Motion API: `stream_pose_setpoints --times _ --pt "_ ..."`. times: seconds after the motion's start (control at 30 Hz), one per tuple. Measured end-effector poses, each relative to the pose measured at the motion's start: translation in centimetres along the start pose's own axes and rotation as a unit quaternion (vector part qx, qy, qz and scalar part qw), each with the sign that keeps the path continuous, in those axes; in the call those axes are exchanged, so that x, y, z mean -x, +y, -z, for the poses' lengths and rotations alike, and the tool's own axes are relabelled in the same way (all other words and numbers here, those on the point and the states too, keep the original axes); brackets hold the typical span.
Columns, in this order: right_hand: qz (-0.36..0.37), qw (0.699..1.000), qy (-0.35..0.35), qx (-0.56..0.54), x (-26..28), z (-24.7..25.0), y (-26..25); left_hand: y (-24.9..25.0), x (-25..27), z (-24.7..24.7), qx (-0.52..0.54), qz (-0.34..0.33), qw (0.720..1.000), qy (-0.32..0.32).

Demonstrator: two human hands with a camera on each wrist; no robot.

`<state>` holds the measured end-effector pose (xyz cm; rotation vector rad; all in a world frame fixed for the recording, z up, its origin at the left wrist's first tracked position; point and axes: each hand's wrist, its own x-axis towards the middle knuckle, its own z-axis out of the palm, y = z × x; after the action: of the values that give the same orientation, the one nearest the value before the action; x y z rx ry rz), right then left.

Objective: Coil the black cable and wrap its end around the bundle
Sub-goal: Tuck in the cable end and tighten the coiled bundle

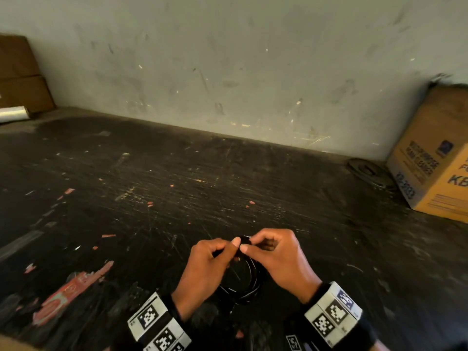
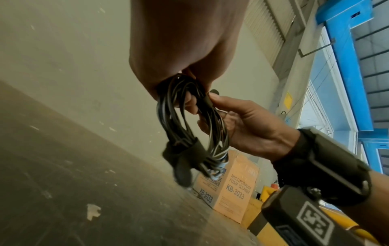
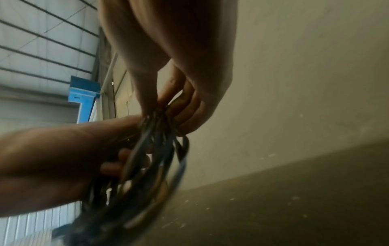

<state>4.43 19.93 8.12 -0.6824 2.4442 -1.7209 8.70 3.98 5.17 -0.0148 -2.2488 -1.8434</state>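
The black cable is wound into a small coil of several loops and hangs in the air between my two hands, above the dark table. My left hand grips the top of the coil with curled fingers. My right hand pinches the cable's end at the top of the bundle, thumb against forefinger. A dark strap or plug sits at the coil's lower part. The right wrist view shows the loops blurred under both hands.
The scratched dark table runs back to a grey wall. A yellow cardboard box stands at the right, with a flat dark disc beside it. Brown boxes sit at the far left.
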Motion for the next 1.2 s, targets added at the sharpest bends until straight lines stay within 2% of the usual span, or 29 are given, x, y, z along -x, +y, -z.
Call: stream_pose_setpoints --times 0.1,0.27,0.33,0.43,0.57,0.73,0.83,0.93,1.03,1.2 --pt "-0.052 0.997 0.027 -0.043 -0.1 -0.3 0.2 -0.7 -0.1 0.3 -0.014 -0.017 1.000 -0.021" --pt "-0.103 0.992 0.009 -0.074 0.1 -0.8 1.1 -1.7 -0.5 0.2 -0.037 0.001 0.999 -0.035" --pt "-0.116 0.991 0.016 -0.069 0.2 -1.0 1.7 -2.4 -0.7 0.0 -0.028 0.048 0.998 -0.032" --pt "-0.137 0.988 0.041 -0.062 0.3 -0.8 2.8 -3.2 -0.4 -0.2 0.039 0.123 0.991 -0.028" --pt "-0.169 0.980 0.056 -0.088 0.5 -1.0 4.4 -4.0 -0.1 -0.3 0.074 0.151 0.985 -0.024" --pt "-0.226 0.963 0.080 -0.121 0.5 -2.1 6.4 -5.2 -0.2 -1.2 0.106 0.206 0.973 0.021" --pt "-0.280 0.940 0.122 -0.151 0.1 -2.2 8.7 -6.9 0.0 -0.6 0.130 0.283 0.949 0.041" --pt "-0.334 0.909 0.163 -0.186 -0.5 -1.7 10.5 -8.3 0.6 0.1 0.129 0.361 0.924 -0.005" --pt "-0.362 0.893 0.173 -0.203 -0.7 -2.1 11.8 -9.5 0.6 0.2 0.115 0.359 0.926 0.007" --pt "-0.393 0.902 0.126 -0.124 0.1 -3.7 13.3 -12.4 -1.0 1.0 0.023 0.344 0.938 0.037"
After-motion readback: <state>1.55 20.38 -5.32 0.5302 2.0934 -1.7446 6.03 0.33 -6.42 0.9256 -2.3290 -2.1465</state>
